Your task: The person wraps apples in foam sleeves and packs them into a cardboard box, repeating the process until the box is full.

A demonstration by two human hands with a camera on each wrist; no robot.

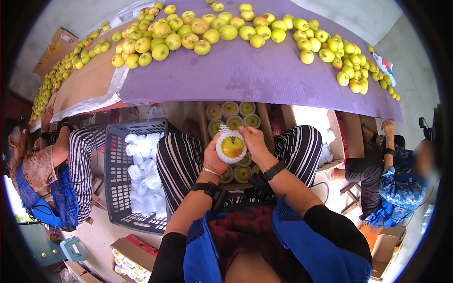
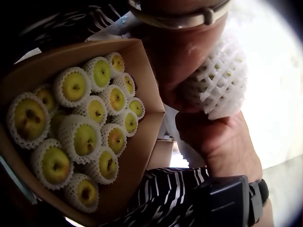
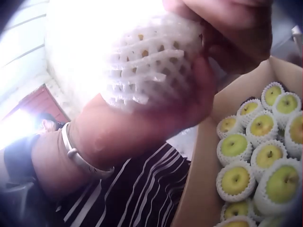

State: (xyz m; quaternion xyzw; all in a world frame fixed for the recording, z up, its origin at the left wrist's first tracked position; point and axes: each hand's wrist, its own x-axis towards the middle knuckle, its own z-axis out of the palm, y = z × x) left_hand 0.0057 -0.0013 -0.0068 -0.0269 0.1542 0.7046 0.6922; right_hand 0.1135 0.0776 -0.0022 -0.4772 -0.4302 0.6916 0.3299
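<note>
A yellow-green apple [image 1: 231, 147] with a reddish patch sits in a white foam net [image 1: 222, 156], held above the person's lap. The left hand [image 1: 214, 157] curls round its side; in the right wrist view that hand [image 3: 189, 104] cups the netted fruit [image 3: 151, 61]. The right hand [image 1: 255, 143] pinches the net's upper edge with thumb and fingers, and in the right wrist view its fingers [image 3: 232, 28] bend over the net's edge. Below the hands stands a cardboard box [image 2: 149, 90] with several netted apples [image 2: 85, 139].
A purple-covered table [image 1: 226, 80] with many loose apples [image 1: 228, 32] spans the far side. A dark crate [image 1: 137, 225] of white foam nets [image 1: 144, 174] stands left of the legs. Other people sit at both sides. A box of wrapped apples [image 1: 137, 252] lies at lower left.
</note>
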